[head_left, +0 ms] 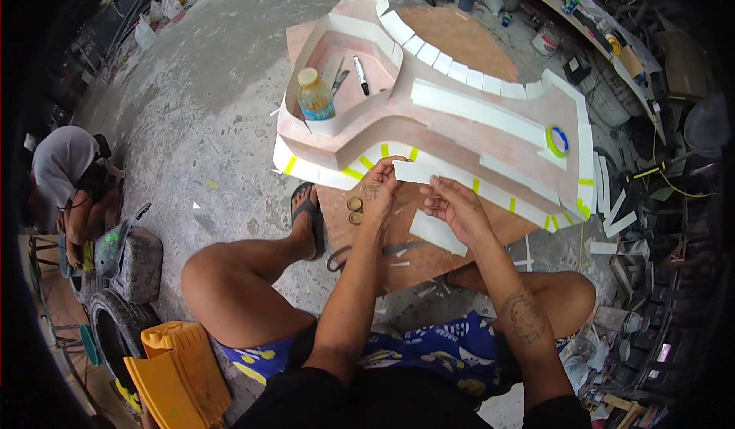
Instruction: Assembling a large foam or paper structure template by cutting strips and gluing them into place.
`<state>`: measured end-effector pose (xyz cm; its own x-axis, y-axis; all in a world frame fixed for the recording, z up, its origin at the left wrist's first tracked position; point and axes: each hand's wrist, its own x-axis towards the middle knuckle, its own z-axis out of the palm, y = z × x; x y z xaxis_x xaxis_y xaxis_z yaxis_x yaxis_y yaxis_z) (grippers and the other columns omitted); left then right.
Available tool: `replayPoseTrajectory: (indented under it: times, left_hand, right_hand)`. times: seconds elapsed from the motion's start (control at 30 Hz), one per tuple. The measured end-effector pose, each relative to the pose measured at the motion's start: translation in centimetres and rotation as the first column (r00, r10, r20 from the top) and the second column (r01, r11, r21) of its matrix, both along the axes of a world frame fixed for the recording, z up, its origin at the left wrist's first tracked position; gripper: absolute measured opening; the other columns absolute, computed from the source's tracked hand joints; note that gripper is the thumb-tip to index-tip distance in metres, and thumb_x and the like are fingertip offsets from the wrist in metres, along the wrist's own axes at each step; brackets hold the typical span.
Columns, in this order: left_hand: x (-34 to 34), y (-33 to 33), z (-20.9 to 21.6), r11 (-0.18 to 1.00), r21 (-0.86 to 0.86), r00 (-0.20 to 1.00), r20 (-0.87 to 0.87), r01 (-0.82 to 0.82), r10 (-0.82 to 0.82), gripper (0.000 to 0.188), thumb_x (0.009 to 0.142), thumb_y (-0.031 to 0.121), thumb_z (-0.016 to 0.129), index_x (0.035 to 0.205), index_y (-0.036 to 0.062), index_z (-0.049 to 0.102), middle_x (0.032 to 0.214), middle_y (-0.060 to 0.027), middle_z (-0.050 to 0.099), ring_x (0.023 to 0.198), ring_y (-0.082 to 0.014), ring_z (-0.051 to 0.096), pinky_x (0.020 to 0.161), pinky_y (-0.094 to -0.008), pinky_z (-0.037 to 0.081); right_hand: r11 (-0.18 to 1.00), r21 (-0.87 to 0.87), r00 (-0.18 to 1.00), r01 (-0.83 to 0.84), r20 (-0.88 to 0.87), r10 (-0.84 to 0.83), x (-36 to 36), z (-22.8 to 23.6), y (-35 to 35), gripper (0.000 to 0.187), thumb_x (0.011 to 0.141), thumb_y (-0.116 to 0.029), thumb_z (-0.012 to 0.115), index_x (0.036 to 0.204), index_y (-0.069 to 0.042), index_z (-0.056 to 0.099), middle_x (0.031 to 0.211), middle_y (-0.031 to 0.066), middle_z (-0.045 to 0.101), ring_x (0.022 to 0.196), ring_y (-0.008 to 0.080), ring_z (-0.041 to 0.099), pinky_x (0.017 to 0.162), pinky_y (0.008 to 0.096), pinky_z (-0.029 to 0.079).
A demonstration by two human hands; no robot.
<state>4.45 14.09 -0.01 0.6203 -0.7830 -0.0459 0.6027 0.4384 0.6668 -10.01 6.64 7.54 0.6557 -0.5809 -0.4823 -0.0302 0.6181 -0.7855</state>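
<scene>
**A:** White strip [413,171], that's what both hands are on, held flat just off the near edge of the pink mould [459,134], roughly the middle of the view.

**B:** Which step would you call it?

**A:** Lining the edge, I'd judge. White pieces already run round the mould's rim with yellow tape tabs [366,162] across them, and this strip sits at a stretch near 6 o'clock of the mould. The next move would call for pressing it flush against the side wall and lining its end up with the neighbouring piece.

**B:** And the grip?

**A:** Left hand [379,191] has its fingers closed on the strip's left end, pinched. Right hand [455,208] is pinched on the strip's right end from below, with a second white piece [436,232] just under it (whether that hand also carries it, I can't tell).

**B:** Anything else close by?

**A:** A bottle [315,94] and a black marker [360,75] stand in the mould's recess at 11 o'clock, a tape roll [557,140] lies on top at 2 o'clock.
</scene>
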Motion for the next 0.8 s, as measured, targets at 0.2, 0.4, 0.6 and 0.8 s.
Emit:
replayPoseTrajectory:
  times: [0.2, 0.4, 0.6, 0.8]
  left_hand:
    - [2.0, -5.3, -1.6, 0.985, -0.122, 0.987, -0.123, -0.119, 0.104, 0.023, 0.089, -0.005, 0.058, 0.111, -0.0002, 0.06, 0.106, -0.0082, 0.065, 0.096, -0.0133, 0.062, 0.087, -0.0257, 0.049]
    - [3.0, -6.8, -4.3, 0.971, -0.146, 0.964, -0.217, -0.187, 0.153, 0.025, 0.089, -0.006, 0.057, 0.113, -0.0011, 0.058, 0.11, -0.0085, 0.063, 0.101, -0.0156, 0.061, 0.092, -0.0287, 0.049]
    - [2.3, -7.5, -2.7, 0.979, -0.03, 0.922, -0.344, -0.2, 0.178, 0.022, 0.089, -0.003, 0.059, 0.111, 0.0002, 0.059, 0.106, -0.0095, 0.066, 0.095, -0.0164, 0.065, 0.085, -0.0278, 0.054]
    - [1.9, -7.8, -3.4, 0.972, 0.025, 0.904, -0.362, -0.234, 0.227, 0.019, 0.089, 0.004, 0.063, 0.107, 0.0017, 0.059, 0.099, -0.0097, 0.068, 0.083, -0.0149, 0.067, 0.073, -0.0266, 0.057]
  right_hand:
    - [0.994, -0.103, 0.998, 0.044, 0.052, -0.039, 3.5, -0.7, -1.9, 0.024, 0.09, -0.019, 0.067, 0.108, -0.004, 0.061, 0.098, 0.0076, 0.068, 0.082, 0.0145, 0.064, 0.075, 0.0324, 0.056]
    - [0.984, 0.036, 0.981, 0.172, 0.081, -0.174, 6.8, -0.4, -2.0, 0.017, 0.09, -0.016, 0.067, 0.103, -0.005, 0.063, 0.095, 0.0095, 0.068, 0.086, 0.0165, 0.065, 0.079, 0.0352, 0.057]
    - [0.969, 0.012, 0.964, 0.247, 0.1, -0.247, 8.4, -0.7, -2.1, 0.014, 0.089, -0.01, 0.066, 0.099, -0.001, 0.064, 0.091, 0.006, 0.066, 0.085, 0.0142, 0.064, 0.079, 0.0331, 0.057]
    - [0.97, 0.027, 0.967, 0.24, 0.078, -0.241, 9.0, -1.1, -1.9, 0.017, 0.09, -0.008, 0.065, 0.105, -0.002, 0.062, 0.094, 0.0048, 0.065, 0.087, 0.0129, 0.063, 0.079, 0.0313, 0.056]
